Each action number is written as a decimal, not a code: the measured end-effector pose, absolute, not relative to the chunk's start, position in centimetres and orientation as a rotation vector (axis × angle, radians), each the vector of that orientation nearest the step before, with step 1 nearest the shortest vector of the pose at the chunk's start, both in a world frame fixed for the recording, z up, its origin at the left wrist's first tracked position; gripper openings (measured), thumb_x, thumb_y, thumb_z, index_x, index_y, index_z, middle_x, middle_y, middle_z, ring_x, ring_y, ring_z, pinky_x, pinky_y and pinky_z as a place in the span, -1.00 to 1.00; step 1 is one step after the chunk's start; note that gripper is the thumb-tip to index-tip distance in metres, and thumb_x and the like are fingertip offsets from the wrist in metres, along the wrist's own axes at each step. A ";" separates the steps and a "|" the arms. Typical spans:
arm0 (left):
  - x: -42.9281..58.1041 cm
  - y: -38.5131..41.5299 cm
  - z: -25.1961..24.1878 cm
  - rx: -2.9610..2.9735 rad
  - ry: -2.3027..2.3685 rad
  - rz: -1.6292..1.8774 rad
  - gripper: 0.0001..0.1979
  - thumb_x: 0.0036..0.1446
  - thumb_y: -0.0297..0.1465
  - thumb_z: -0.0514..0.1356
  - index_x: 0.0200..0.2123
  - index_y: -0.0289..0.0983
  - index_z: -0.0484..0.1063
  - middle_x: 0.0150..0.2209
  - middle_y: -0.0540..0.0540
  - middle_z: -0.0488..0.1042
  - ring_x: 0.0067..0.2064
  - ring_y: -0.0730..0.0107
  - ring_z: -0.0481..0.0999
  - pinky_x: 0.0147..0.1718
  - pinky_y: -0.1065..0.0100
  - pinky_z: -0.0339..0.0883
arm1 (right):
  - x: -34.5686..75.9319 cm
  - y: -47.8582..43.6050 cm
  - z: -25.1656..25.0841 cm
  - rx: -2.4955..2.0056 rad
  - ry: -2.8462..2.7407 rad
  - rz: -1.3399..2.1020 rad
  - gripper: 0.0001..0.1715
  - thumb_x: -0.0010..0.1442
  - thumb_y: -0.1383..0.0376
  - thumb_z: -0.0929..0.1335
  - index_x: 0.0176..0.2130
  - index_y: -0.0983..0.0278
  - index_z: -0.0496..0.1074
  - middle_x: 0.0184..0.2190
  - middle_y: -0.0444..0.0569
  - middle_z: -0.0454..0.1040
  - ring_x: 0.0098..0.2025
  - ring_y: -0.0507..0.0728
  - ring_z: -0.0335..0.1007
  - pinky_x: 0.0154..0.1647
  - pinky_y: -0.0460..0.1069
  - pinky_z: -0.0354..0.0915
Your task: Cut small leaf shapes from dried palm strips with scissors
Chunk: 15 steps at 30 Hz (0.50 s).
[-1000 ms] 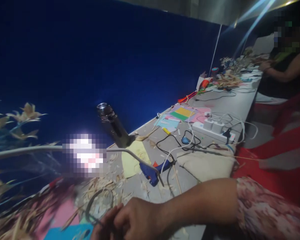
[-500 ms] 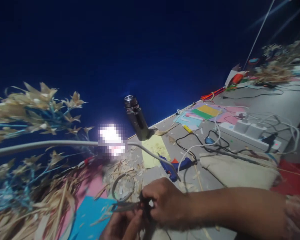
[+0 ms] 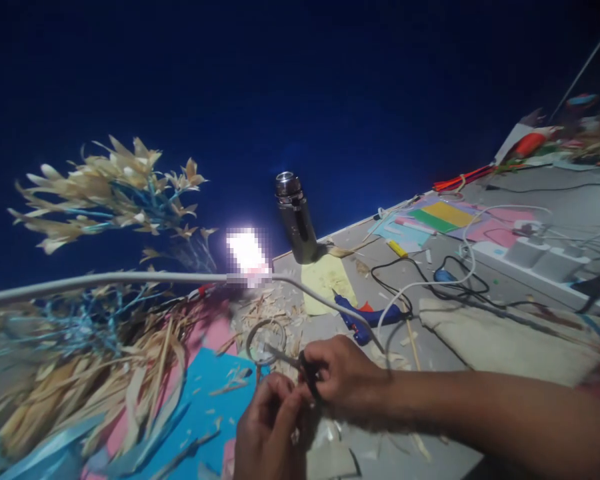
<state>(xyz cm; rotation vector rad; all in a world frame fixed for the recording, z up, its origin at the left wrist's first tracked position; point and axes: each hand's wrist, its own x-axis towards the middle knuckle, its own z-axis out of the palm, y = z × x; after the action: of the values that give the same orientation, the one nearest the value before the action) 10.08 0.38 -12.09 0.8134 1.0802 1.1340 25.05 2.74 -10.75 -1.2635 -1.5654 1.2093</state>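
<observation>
My right hand (image 3: 343, 373) is closed around the black handles of a pair of scissors (image 3: 293, 363), whose blades point left over a clear tape ring (image 3: 265, 341). Just below and to the left, my left hand (image 3: 270, 427) pinches something small that I cannot make out, right next to the scissor handles. Both hands hover over the grey table (image 3: 545, 193), above dried straw scraps (image 3: 265, 310) and a blue paper sheet (image 3: 200, 413).
A dried leaf bundle with blue strands (image 3: 105, 193) and a straw pile (image 3: 80, 373) fill the left. A metal flask (image 3: 295, 217), blue glue gun (image 3: 365, 317), yellow paper (image 3: 327, 283), tangled cables (image 3: 430, 280), power strip (image 3: 540, 267), cloth pad (image 3: 505, 340) and coloured papers (image 3: 440, 220) lie behind.
The view has swung left and down, and the person at the far right has left the frame. My hands rose into view; the right hand took up the scissors and moved them over the tape ring.
</observation>
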 end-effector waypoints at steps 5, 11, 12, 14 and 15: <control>10.5 -0.6 -10.8 0.872 1.004 1.216 -0.60 -0.04 -0.17 0.45 -0.53 -0.24 0.31 -0.49 0.04 0.33 -0.47 0.48 0.31 -0.50 0.46 0.26 | 24.8 2.7 -10.6 -0.913 -0.995 1.884 -0.64 -0.04 0.14 0.52 -0.44 0.32 0.37 -0.63 -0.21 0.36 -0.62 -0.04 0.19 -0.58 -0.14 0.06; 10.3 -0.3 -10.2 0.751 1.050 1.146 -0.74 -0.13 -0.42 0.48 -0.52 -0.29 0.42 -0.50 -0.01 0.48 -0.54 0.52 0.40 -0.55 0.50 0.25 | 24.8 2.9 -10.9 -0.805 -0.959 1.888 -0.52 -0.05 0.05 0.56 -0.46 0.35 0.38 -0.61 -0.12 0.42 -0.58 0.01 0.34 -0.55 -0.12 0.21; 10.3 -0.2 -10.3 0.724 1.067 1.143 -0.76 -0.15 -0.43 0.48 -0.48 -0.29 0.47 -0.53 -0.01 0.49 -0.55 0.52 0.41 -0.56 0.51 0.24 | 24.7 2.8 -10.9 -0.828 -0.961 1.861 -0.50 -0.09 0.05 0.58 -0.45 0.34 0.38 -0.61 -0.12 0.43 -0.57 0.03 0.37 -0.55 -0.11 0.23; 10.2 -0.1 -10.4 0.694 1.091 1.163 -0.75 -0.14 -0.41 0.49 -0.37 -0.30 0.55 -0.54 -0.03 0.52 -0.54 0.51 0.44 -0.56 0.52 0.27 | 24.6 2.6 -10.9 -0.876 -0.994 1.805 -0.48 -0.10 0.03 0.58 -0.41 0.33 0.37 -0.61 -0.11 0.45 -0.56 0.07 0.40 -0.54 -0.08 0.27; 10.1 -0.1 -10.5 0.693 1.103 1.178 -0.73 -0.13 -0.38 0.49 -0.31 -0.31 0.58 -0.53 -0.04 0.53 -0.53 0.50 0.45 -0.55 0.51 0.29 | 24.5 2.5 -10.9 -0.904 -1.035 1.771 -0.48 -0.08 0.02 0.57 -0.39 0.32 0.37 -0.59 -0.09 0.46 -0.56 0.08 0.41 -0.53 -0.07 0.29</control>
<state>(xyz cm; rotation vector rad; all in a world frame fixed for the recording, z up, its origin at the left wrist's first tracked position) 10.13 -0.10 -10.52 0.6927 1.1028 1.1778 24.52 2.47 -10.93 -0.9042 -1.0348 1.7706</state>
